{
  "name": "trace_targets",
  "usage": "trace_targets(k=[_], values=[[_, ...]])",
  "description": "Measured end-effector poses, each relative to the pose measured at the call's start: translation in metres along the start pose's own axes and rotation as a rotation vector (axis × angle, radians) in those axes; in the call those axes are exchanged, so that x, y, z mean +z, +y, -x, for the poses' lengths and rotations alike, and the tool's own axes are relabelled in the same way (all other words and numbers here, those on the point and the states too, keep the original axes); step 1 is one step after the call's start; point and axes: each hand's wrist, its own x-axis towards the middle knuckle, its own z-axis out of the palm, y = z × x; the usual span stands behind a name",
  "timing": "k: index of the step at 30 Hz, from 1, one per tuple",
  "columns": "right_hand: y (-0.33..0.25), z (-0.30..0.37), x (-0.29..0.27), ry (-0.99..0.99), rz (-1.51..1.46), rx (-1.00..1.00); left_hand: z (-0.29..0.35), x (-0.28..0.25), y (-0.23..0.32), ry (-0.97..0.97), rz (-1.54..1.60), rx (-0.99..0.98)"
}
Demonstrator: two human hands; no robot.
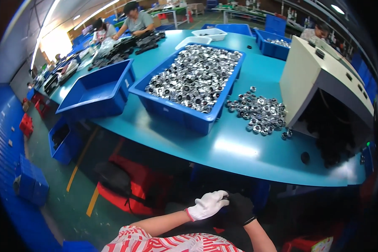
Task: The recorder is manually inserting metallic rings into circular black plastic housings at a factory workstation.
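The left hand (208, 206), white-gloved, had its fingers closed on a dark part (226, 198) at its 2 o'clock; whether the black-gloved right hand (241, 209) gripped it too, I couldn't tell. On the table (180, 145), a bin (176, 118) of shiny parts (193, 77) stood at 12 o'clock, a pile (262, 111) at 1.

The white-gloved left grip (209, 205) is beside the black-gloved right grip (240, 208), near the teal table (168, 145).

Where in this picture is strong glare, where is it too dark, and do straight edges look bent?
Head view: white glare on the table, whose front edge looks bowed; head view also: the cream box nearly black inside, the dark-gloved right hand blending into dark surroundings.
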Motion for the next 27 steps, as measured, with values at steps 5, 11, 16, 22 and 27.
trace_targets(k=[5,11,16,22,27], values=[[0.001,0.007,0.016,0.132,-0.118,0.053,0.0,0.0,-0.005,-0.019,0.123,-0.056],[0.016,-0.001,0.017,0.014,-0.309,0.04,-0.003,-0.008,-0.007,-0.102,0.073,-0.02],[0.01,0.003,0.023,0.032,-0.132,0.082,-0.007,-0.003,-0.013,-0.082,-0.027,0.058],[0.005,0.022,0.037,0.275,-0.328,0.187,-0.003,0.012,-0.028,-0.219,0.904,-0.349],[0.029,0.034,0.036,0.234,-0.516,0.103,0.006,0.017,-0.012,-0.181,0.575,-0.22]])
